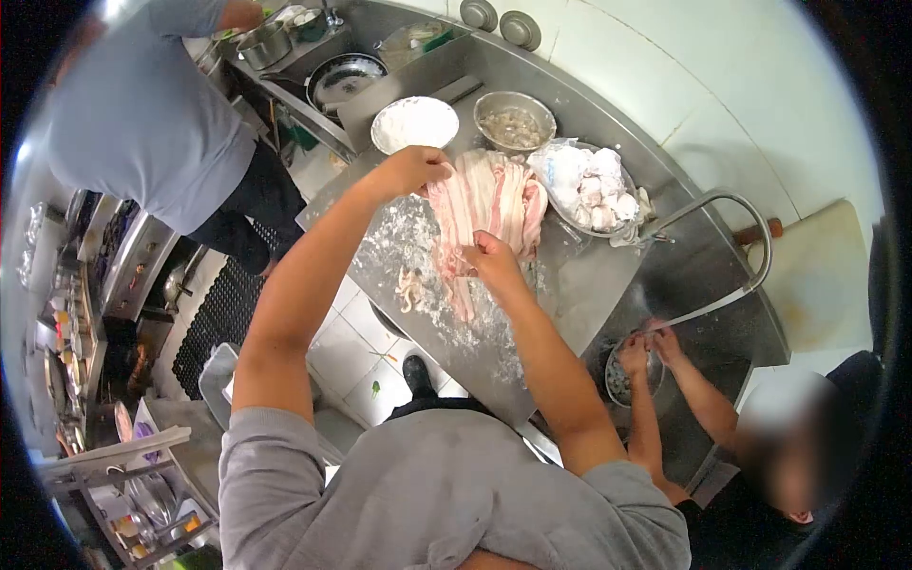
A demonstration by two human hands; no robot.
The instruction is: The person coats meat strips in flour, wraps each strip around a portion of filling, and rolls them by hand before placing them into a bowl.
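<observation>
Raw bacon strips [513, 195], pink and white, lie side by side in a layered pile on the steel worktop [594, 280]. My left hand [415, 173] pinches the far end of a strip at the pile's left edge. Lower down, my right hand [494, 261] is closed on the near part of the strips, fingertips pressed together. White powder is scattered over the steel around the meat. A small heap of pale scraps [410, 290] sits to the left. Beyond my left hand stands a white bowl [376, 138] of white powder [416, 122].
A metal bowl [481, 109] with wet pale pieces and a dish of powder-coated pieces [603, 185] stand behind the meat. At right, another person's hands [655, 350] work over a bowl beneath a curved faucet [755, 275]. A person in grey [157, 119] stands at left.
</observation>
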